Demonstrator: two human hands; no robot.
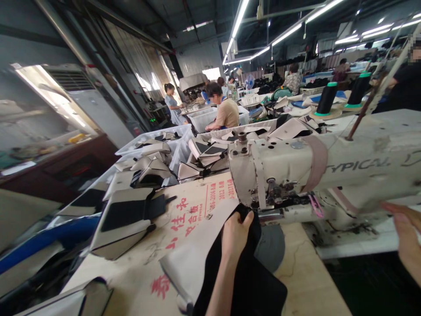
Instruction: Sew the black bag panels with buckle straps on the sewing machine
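Note:
Under the head of a white sewing machine (pixel 279 166) lies a black and off-white fabric piece (pixel 250 281). My left hand (pixel 236 230) grips its edge close to the needle area, thumb and fingers closed on the black cloth. The needle itself is hidden behind the machine head and hand. At the right edge of the picture, my right hand (pixel 406 232) is partly in view beside the machine's arm. Its fingers are stretched out and hold nothing that I can see. A grey rounded piece (pixel 270 248) lies on the table just right of the fabric.
Sewn off-white and black pieces (pixel 126 210) lie on the plywood table (pixel 184 193), left of the machine. Behind it, white plastic bins (pixel 179 149) hold many more. Two black thread cones (pixel 327 98) stand at the back right. Co-workers (pixel 225 112) work farther off.

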